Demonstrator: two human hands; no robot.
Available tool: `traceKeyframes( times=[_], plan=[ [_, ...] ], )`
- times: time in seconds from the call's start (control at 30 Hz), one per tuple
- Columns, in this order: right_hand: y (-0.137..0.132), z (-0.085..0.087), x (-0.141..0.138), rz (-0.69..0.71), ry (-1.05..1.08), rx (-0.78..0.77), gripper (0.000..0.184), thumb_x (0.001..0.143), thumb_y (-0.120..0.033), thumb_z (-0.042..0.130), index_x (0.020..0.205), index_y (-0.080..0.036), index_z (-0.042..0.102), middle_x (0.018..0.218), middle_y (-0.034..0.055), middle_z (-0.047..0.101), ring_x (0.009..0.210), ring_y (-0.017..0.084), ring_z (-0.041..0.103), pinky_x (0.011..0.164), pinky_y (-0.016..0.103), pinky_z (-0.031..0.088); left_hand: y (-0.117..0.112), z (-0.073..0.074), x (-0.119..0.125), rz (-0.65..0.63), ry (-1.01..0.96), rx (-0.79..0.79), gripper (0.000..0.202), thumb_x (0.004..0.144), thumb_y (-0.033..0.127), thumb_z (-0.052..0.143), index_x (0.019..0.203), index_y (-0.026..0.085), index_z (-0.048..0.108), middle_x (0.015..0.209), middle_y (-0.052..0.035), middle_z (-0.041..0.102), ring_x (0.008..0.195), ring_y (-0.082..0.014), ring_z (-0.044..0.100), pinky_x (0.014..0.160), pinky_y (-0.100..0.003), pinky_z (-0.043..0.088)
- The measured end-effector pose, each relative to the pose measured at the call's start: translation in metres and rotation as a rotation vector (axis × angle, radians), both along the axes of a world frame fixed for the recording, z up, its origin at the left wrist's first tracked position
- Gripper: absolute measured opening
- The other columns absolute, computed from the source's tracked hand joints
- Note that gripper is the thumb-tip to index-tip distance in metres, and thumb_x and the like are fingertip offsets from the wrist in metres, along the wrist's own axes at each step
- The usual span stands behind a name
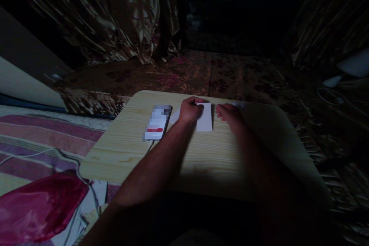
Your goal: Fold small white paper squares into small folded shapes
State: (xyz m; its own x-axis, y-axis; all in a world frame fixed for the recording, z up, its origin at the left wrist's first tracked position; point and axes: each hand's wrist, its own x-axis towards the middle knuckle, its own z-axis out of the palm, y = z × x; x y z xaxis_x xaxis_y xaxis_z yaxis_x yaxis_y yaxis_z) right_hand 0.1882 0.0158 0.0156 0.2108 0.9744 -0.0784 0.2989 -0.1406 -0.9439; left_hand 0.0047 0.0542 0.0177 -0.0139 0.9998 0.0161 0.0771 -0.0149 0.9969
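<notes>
Left hand: fingers pinch white paper
Right hand: fingers half-curled, hold unclear
Phone: on table

Card: white and plain, a rectangle longer than it is wide.
Card's state: held at its upper left edge, that corner partly covered; the lower end and right side are in plain sight.
Card's pose: broad face turned up, long sides running away from the viewer; lying flat or slightly raised, cannot tell which.
Card's place: right of the phone, apart from it.
Paper: white, its right part hidden, full outline unclear.
Paper's place: just beside the phone, on its right.
</notes>
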Motion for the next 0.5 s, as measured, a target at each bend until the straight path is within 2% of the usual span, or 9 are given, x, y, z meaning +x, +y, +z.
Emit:
traceKeyframes(
  times=[0.1,0.2,0.37,0.5],
  plan=[
    [0.01,0.0,0.001,-0.018,0.24,0.079,0.037,0.08,-0.056,0.067,0.087,-0.02,0.07,0.087,0.0048,0.075,0.067,0.014,0.065,0.055,0.023,0.047,0.01,0.003,0.017,0.031,-0.247,-0.045,0.027,0.06,0.017,0.076,0.087,0.015,0.071,0.069,-0.0009,0.068,0.053,-0.0117,0.056,0.054,-0.026,0.044],
    [0.019,-0.01,-0.001,-0.026,0.38,0.125,0.033,0.072,-0.052,0.072,0.081,-0.02,0.068,0.073,0.0007,0.069,0.06,0.015,0.061,0.052,0.025,0.046,0.02,-0.002,0.028,0.02,-0.363,-0.024,0.032,0.057,0.018,0.08,0.087,0.015,0.071,0.071,-0.0011,0.07,0.058,-0.0134,0.061,0.058,-0.027,0.047],
    [0.026,-0.027,-0.002,-0.04,0.292,0.186,0.025,0.071,-0.044,0.072,0.073,-0.02,0.067,0.056,-0.0042,0.057,0.05,0.012,0.051,0.048,0.024,0.038,0.029,-0.023,0.032,0.004,-0.433,-0.011,0.036,0.056,0.021,0.084,0.09,0.015,0.072,0.069,0.0009,0.068,0.059,-0.0122,0.061,0.061,-0.026,0.048],
    [0.03,-0.03,0.0,-0.117,0.21,0.235,0.021,0.073,-0.04,0.07,0.069,-0.019,0.066,0.053,-0.0048,0.054,0.052,0.012,0.049,0.051,0.025,0.037,0.032,-0.029,0.034,-0.035,-0.502,0.027,0.032,0.064,0.028,0.082,0.093,0.016,0.075,0.072,0.0002,0.069,0.063,-0.0112,0.059,0.064,-0.025,0.047]
  ],
)
